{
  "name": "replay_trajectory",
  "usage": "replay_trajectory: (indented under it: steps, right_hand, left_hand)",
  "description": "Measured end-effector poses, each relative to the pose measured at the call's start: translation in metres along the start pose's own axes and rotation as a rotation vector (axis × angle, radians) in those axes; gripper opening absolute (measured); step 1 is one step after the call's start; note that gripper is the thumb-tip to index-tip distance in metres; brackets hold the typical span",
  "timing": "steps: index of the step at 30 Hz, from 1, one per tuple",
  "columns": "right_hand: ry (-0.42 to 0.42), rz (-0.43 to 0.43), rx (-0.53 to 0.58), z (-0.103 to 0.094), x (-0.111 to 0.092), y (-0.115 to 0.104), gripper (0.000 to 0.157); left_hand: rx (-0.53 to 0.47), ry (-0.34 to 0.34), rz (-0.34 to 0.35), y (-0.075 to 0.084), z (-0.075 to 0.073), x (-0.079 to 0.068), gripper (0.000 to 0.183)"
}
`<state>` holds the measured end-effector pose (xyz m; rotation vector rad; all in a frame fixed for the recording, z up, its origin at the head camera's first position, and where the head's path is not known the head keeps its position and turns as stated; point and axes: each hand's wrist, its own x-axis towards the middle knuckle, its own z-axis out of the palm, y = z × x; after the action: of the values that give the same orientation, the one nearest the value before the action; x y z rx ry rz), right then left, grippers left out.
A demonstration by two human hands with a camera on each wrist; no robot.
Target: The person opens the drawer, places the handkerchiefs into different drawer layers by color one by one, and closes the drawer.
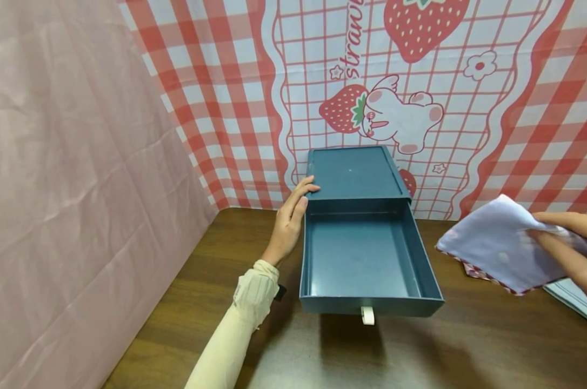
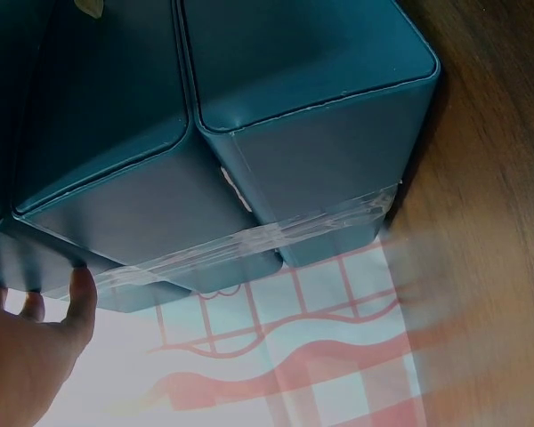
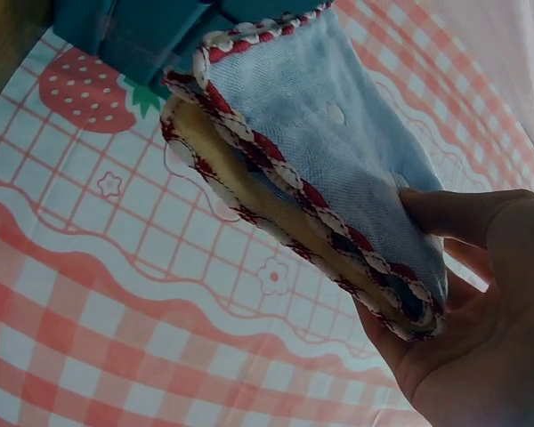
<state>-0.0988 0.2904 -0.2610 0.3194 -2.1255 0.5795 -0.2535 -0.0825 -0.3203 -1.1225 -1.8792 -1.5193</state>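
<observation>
A dark teal drawer unit (image 1: 349, 170) stands at the back of the table, its top drawer (image 1: 361, 256) pulled out with a bare bottom. My left hand (image 1: 289, 224) rests against the unit's upper left edge, fingers fairly straight. Seen from the left wrist, its fingertips touch the stacked casing (image 2: 311, 160), which has clear tape across it. To the right of the drawer, my right hand (image 1: 578, 254) pinches a folded pale blue cloth (image 1: 498, 243) between thumb and fingers. In the right wrist view this cloth (image 3: 329, 116) shows a braided red-and-white edge and a yellowish inner layer.
Light blue folded fabric (image 1: 577, 303) lies on the wooden table (image 1: 493, 346) at the right, partly behind my right hand. A white pull tab (image 1: 367, 315) hangs at the drawer front. A strawberry-print curtain (image 1: 235, 108) backs the table; pink cloth (image 1: 79, 189) hangs at left.
</observation>
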Motion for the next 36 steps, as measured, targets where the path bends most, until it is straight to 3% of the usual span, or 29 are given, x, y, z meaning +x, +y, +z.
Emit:
replay_trajectory:
  steps: [7,17,23,29,36]
  right_hand:
    - [0.017,0.053,-0.014,-0.002,0.004,-0.011,0.028]
    - [0.089,0.021,0.01,-0.003,0.013,-0.021,0.029]
    - [0.064,0.019,0.056,-0.003,0.019,-0.035,0.034]
    - [0.017,-0.036,0.135,-0.002,0.029,-0.048,0.036]
    - [-0.016,-0.09,0.153,0.002,0.037,-0.063,0.037]
  left_hand:
    - [0.002,-0.001,-0.015,0.002,-0.001,-0.001,0.031]
    - [0.007,0.001,-0.013,0.003,-0.001,0.0,0.031]
    - [0.001,-0.008,-0.005,0.003,-0.001,0.0,0.031]
    - [0.005,-0.012,-0.001,0.002,0.0,0.0,0.031]
    - [0.008,-0.011,0.004,0.002,-0.001,0.0,0.032]
